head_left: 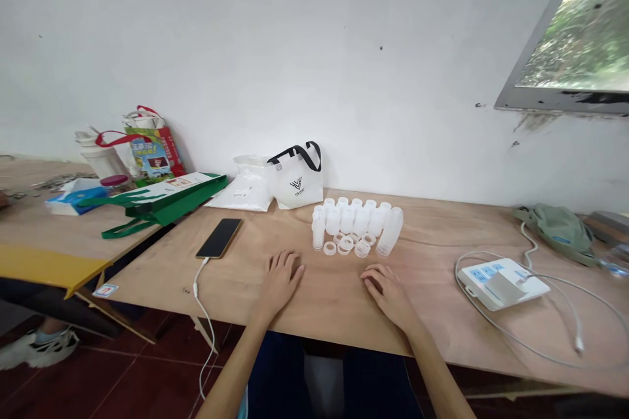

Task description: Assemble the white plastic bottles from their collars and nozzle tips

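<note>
My left hand (pixel 280 280) lies flat on the plywood table (pixel 432 314), fingers stretched out, holding nothing. My right hand (pixel 388 291) rests palm down a little to the right, fingers loosely apart, also empty. Just beyond both hands stands a cluster of small translucent white bottles (pixel 351 219), with one bottle lying on its side (pixel 390 232) at the right. Several loose clear rings or caps (pixel 346 245) lie in front of the bottles, closest to my fingertips.
A black phone (pixel 219 237) with a white cable lies left of my left hand. A white tote bag (pixel 297 180) and plastic bag stand by the wall. A white power strip (pixel 501 283) with cables sits at right, a green pouch (pixel 557 226) behind it. Green bag (pixel 162 200) on the left table.
</note>
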{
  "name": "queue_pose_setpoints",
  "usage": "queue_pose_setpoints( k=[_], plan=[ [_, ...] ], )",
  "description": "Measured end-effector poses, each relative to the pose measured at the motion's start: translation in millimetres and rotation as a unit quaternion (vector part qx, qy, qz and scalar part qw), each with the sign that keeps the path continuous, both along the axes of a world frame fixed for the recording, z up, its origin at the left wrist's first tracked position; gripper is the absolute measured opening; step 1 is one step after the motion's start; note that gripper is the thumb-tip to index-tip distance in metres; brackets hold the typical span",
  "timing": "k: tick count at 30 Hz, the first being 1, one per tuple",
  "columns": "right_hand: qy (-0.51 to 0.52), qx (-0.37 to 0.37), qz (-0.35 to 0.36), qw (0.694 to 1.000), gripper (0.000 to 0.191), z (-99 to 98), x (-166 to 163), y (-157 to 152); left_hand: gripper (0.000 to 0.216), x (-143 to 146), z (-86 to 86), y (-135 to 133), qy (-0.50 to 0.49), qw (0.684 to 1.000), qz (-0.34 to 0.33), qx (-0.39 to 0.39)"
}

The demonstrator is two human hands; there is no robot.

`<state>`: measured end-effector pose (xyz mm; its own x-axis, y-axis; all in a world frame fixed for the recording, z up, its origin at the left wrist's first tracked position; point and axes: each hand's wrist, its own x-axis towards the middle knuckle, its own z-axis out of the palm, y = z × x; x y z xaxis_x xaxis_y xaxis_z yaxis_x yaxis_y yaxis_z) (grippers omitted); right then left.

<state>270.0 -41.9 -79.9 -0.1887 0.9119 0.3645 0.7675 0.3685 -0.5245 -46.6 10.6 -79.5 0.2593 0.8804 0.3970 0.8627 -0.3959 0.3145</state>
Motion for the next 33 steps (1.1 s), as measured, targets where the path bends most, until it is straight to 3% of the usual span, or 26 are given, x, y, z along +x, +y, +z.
queue_pose_setpoints(
  k=[29, 33],
  plan=[
    [-0.031, 0.007, 0.002, 0.999, 0.023, -4.3, 2.8, 1.3, 0.031, 5.4, 2.0, -2.4, 0.061, 0.998, 0.021, 0.02],
    [-0.045, 0.014, -0.023, 0.999, 0.025, -7.7, 2.3, 1.2, 0.032, 5.3, 2.0, -1.8, 0.064, 0.998, 0.02, 0.012]
  ],
)
